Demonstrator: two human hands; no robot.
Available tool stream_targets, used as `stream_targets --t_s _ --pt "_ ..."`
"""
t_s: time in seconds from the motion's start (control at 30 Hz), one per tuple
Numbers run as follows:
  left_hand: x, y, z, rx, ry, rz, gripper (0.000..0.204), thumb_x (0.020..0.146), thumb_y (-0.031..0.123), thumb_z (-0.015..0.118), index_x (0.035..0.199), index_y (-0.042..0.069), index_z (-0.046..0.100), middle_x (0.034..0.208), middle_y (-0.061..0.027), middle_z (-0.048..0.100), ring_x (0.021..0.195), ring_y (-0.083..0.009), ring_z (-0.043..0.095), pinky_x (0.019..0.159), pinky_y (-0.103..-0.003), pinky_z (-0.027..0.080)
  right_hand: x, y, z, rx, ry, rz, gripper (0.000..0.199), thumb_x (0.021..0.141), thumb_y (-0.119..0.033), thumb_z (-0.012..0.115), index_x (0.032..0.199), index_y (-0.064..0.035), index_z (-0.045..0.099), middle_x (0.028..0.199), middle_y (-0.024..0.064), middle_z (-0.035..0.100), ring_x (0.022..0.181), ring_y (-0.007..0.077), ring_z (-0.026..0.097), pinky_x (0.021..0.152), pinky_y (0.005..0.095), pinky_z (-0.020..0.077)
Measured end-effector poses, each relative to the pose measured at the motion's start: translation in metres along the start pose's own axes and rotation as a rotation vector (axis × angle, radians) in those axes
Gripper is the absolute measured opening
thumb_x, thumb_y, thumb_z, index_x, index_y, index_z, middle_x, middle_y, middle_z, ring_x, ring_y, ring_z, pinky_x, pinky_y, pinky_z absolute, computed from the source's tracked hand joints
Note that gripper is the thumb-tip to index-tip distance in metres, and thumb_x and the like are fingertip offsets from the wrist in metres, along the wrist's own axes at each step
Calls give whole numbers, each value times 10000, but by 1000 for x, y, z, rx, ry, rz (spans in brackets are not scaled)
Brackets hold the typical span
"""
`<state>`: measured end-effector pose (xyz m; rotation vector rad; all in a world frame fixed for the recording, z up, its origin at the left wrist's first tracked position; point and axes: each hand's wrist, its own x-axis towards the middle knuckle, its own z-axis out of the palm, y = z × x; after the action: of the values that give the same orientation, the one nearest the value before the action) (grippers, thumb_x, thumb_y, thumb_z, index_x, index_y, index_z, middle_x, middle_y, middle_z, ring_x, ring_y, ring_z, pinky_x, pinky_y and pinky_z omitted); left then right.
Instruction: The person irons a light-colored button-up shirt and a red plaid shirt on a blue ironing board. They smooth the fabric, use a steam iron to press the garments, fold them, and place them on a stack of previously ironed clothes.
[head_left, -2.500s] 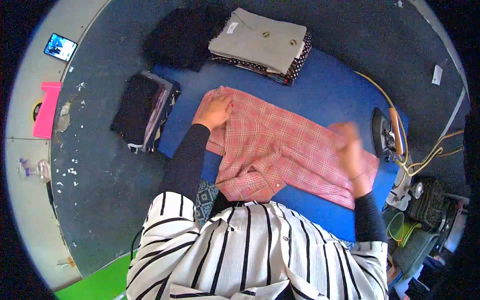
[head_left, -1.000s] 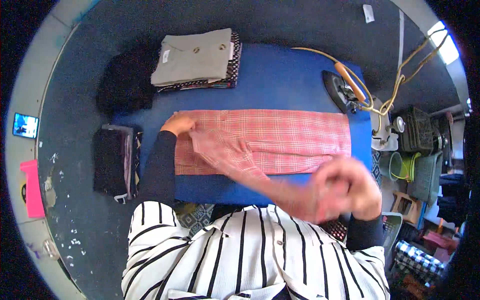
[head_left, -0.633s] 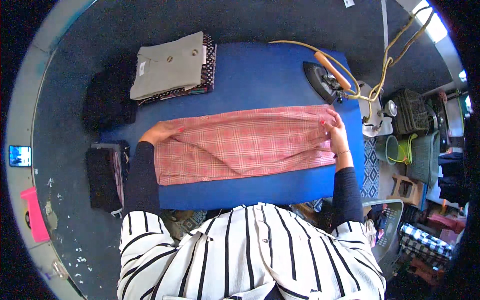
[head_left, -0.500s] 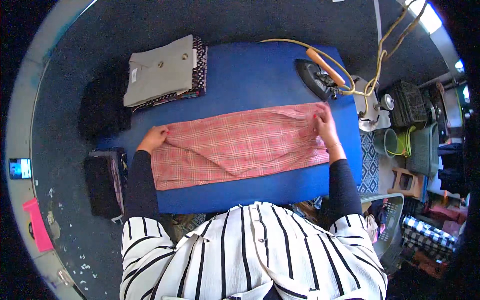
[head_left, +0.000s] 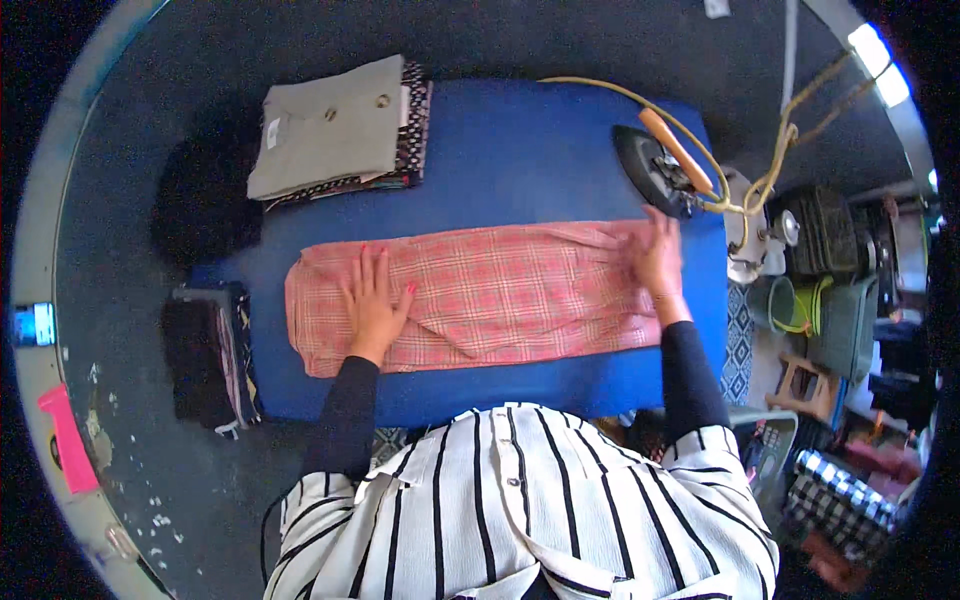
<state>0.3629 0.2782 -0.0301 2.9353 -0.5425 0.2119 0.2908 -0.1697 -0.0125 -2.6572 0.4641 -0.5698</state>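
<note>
A pink plaid garment point(head_left: 500, 290) lies folded into a long strip across the blue padded table point(head_left: 490, 150), with loose folds and wrinkles along its middle. My left hand point(head_left: 374, 308) rests flat on its left part, fingers spread, gripping nothing. At the garment's right end, my right hand point(head_left: 657, 258) lies over the fabric with its fingers stretched out and a little blurred. Beyond that hand an iron point(head_left: 650, 172) with a wooden handle point(head_left: 677, 150) rests at the far right of the table.
Folded clothes with a grey garment point(head_left: 330, 135) on top are stacked at the far left. Dark folded clothes point(head_left: 205, 355) lie beside the table's left edge. A yellowish cord point(head_left: 775, 180) runs from the iron. Baskets point(head_left: 845, 325) and a brown stool point(head_left: 803, 387) stand on the right.
My left hand has let go of the garment's upper left edge and moved right, flattening onto the cloth. My right hand has loosened its pinch and opened at the right end.
</note>
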Motion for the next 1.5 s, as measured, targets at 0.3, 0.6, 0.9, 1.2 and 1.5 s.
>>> stream_targets --t_s 0.3,0.6,0.9,1.2,1.5 --pt "-31 5 8 -24 -87 -321 779 867 425 550 1483 64 238 1553 -162 181 1445 -333 130 1107 -636 54 179 103 -32 -79 -389 -44 449 817 -185 684 1220 -83 515 775 113 613 683 232 600 628 378 498" --pt "-17 -49 -2 110 -6 -396 603 894 382 498 1408 79 407 1501 -112 328 1422 -287 221 1106 -631 90 188 28 -50 83 -718 326 120 864 -128 535 958 -54 525 598 10 507 422 103 467 367 266 366" --pt "-23 -104 -7 123 21 -283 594 902 342 504 1431 110 365 1522 -90 298 1432 -286 203 1115 -622 64 41 -163 -56 -98 -576 -218 327 727 -146 639 1020 -2 633 792 244 652 735 404 647 642 463 517" --pt "-123 -98 -48 -69 178 -583 712 864 382 574 1454 83 313 1547 -125 234 1442 -319 169 1093 -637 88 -41 -262 42 -191 -699 -372 299 753 -229 646 1023 -103 640 772 177 678 723 367 675 666 476 555" --pt "-143 -117 -15 14 82 -722 679 893 453 517 1452 117 328 1547 -105 231 1451 -283 145 1097 -627 14 -28 -392 120 -220 -688 -400 243 770 -207 599 962 -87 688 849 188 686 798 361 681 737 464 557"
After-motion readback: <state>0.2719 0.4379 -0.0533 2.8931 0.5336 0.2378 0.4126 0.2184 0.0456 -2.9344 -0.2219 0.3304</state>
